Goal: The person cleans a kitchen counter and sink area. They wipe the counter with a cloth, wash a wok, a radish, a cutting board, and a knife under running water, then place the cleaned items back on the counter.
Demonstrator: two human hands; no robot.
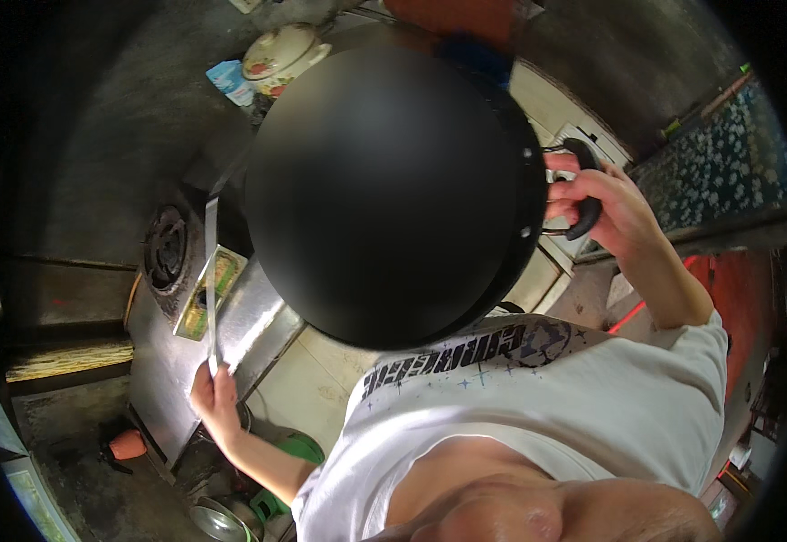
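A large black wok (393, 203) fills the middle of the view, raised in front of my chest. My right hand (614, 203) grips its black loop handle (586, 190), which is fixed at the rim by two rivets. My left hand (216, 393) is closed around the lower end of a long, flat metal utensil handle (211, 298). This utensil slants up over the stove, and its far end passes into shadow beside the wok, so I cannot tell its type. Left of it sits a gas stove burner (165, 247), and a decorated stove front panel (210, 293) lies behind the handle.
A steel counter (163, 386) runs under my left hand. Beyond the wok stand a flowered enamel pot (282, 54) and a blue packet (231, 80). Low on the left are an orange container (128, 444), a green basin (302, 447) and a metal bowl (217, 522). Patterned cloth (719, 156) hangs right.
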